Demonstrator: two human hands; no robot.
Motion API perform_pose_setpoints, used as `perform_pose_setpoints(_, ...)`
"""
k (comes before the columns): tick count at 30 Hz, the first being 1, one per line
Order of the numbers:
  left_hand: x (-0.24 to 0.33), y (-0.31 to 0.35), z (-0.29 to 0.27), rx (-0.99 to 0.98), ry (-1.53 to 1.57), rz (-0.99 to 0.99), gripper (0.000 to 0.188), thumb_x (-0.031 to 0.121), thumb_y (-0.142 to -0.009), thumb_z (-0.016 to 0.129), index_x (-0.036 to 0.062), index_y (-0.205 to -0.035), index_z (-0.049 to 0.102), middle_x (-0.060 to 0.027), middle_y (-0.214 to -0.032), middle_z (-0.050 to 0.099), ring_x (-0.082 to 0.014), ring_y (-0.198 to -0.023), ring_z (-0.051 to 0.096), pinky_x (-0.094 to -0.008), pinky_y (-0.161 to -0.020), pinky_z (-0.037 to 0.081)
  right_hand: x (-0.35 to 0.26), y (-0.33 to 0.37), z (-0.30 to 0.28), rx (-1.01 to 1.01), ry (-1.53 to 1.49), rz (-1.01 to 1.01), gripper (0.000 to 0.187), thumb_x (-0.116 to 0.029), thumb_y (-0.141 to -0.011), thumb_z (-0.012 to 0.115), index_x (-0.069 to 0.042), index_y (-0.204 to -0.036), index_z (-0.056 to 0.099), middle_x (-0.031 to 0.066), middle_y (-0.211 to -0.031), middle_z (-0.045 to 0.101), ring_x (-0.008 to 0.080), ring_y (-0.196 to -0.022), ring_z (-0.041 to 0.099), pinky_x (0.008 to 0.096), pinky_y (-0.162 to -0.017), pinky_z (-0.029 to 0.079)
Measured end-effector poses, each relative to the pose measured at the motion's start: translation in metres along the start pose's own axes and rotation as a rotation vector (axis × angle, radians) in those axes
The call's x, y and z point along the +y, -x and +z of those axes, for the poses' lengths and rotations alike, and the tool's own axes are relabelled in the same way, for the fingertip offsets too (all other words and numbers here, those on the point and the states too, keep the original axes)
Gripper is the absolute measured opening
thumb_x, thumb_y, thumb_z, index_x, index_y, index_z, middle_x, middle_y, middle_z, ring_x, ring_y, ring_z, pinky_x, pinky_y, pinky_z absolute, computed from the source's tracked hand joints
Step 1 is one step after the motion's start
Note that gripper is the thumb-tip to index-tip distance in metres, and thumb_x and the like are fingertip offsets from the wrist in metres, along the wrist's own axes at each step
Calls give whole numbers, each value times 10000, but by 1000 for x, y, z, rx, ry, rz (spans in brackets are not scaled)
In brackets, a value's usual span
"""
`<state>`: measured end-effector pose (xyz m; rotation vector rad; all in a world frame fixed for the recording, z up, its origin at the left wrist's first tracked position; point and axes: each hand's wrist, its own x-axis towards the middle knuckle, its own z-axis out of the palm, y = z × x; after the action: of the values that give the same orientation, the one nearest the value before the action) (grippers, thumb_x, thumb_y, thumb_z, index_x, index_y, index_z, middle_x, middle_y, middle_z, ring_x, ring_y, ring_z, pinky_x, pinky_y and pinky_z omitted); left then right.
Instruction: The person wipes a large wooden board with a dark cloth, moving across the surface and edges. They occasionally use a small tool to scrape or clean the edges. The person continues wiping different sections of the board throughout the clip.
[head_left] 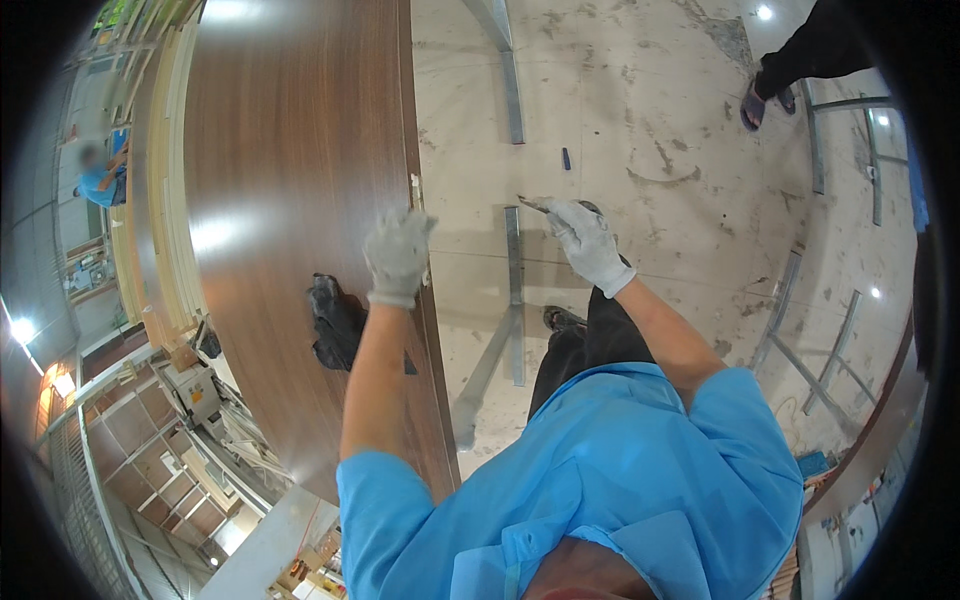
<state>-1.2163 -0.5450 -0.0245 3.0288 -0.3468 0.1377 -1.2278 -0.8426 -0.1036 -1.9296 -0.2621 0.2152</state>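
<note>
Wood-grain panel [300, 150], dark brown and broad, fills the left of my view, its long axis running from near the wearer's body away toward the top. Its right-hand edge [436, 345], bent a little by my lens, is the line I am watching, and pale patches show along it near the gloved left hand [398, 252]. That hand is much the nearer of the two: it is over the panel's edge strip, with the edge just to its right. Its fingers look curled, but blur keeps me from telling whether they grip anything or touch the surface.

From the gloved right hand [588, 245], the panel lies to the left, across a strip of bare floor [468, 265]. I see this hand closed around a slim pointed tool [533, 205], whose tip points left, toward the edge and roughly across the panel's long axis. I can't make out exactly what kind of tool it is.

A crumpled black cloth-like item [336, 325] lies on the panel, nearer the body than the left hand and slightly left of it, apart from the edge.
</note>
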Motion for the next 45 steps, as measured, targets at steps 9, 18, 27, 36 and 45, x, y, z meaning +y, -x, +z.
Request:
perform_pose_setpoints(9,67,162,-49,-310,-20,267,391,367,-803,742,178,-1145,722,-123,-1290,596,-302,-1105,574,-520,-890,454,20,12,7,-4,-74,136,245,-175,-1009,556,-123,-1231,647,133,-1103,714,333,-1013,676,425,-845,524)
perform_pose_setpoints(18,-59,157,-44,-45,-191,-757,567,586,-970,528,213,-1392,586,-181,-1532,433,-432,-1390,372,-654,-1116,252,-42,-106,48,18,358,-415,356,-188,-1023,494,-220,-1369,569,134,-1066,682,361,-987,648,464,-872,506)
perform_pose_setpoints(27,-41,370,-33,313,-116,-978,364,308,-992,568,67,-1250,656,-226,-1469,500,-433,-1348,449,-531,-1122,338,-123,-21,118,-312,716,-650,454,-61,-927,528,-149,-1370,579,170,-1034,701,306,-906,687,420,-776,562)
perform_pose_setpoints(36,1,472,-36,152,-243,-1308,565,515,-1007,481,126,-1414,532,-93,-1526,478,-392,-1396,405,-605,-1147,275,-105,63,144,-363,371,-712,397,-72,-938,488,-156,-1303,617,153,-1144,682,337,-1065,654,440,-935,521)
perform_pose_setpoints(45,2,461,-37,142,-322,-1320,578,547,-983,503,141,-1391,551,-83,-1509,498,-368,-1399,409,-600,-1130,296,-107,61,152,-326,630,-606,436,-49,-949,497,-157,-1359,599,126,-1271,666,298,-1095,654,397,-901,524)
